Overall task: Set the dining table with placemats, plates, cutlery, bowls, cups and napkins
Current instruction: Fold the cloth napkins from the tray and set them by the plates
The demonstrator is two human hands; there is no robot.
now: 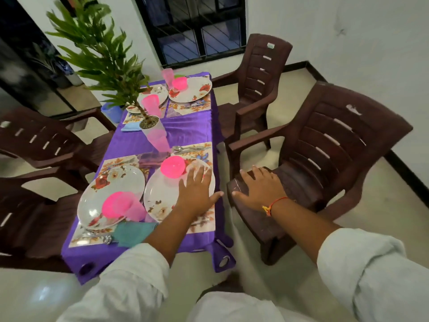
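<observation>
We judge the laying-out to be nearly done, and the step in hand looks like a last check or nudge of the nearest setting. Our left hand (196, 194) is spread wide and flat, holding nothing, over the near right plate (162, 196); whether it touches we cannot tell. Our right hand (257, 190) is also spread and empty, resting on the arm of the brown chair (325, 154) just beside the desk (185, 131). Just beyond the left fingertips a pink bowl (173, 167) sits on that plate; to that hand's left lies a second plate (111, 189) bearing a pink bowl and cup, blurred together. Counting, we see four plates, four floral placemats (197, 149), three pink bowls for certain, about four pink cups, three napkins (teal near the left wrist, purple and blue farther off), and cutlery at three settings clearly. Four chairs ring the desk, with a potted plant (148, 123) at its middle. Next, we judge, comes finding the fourth napkin and straightening pieces, which calls for a light touch.
</observation>
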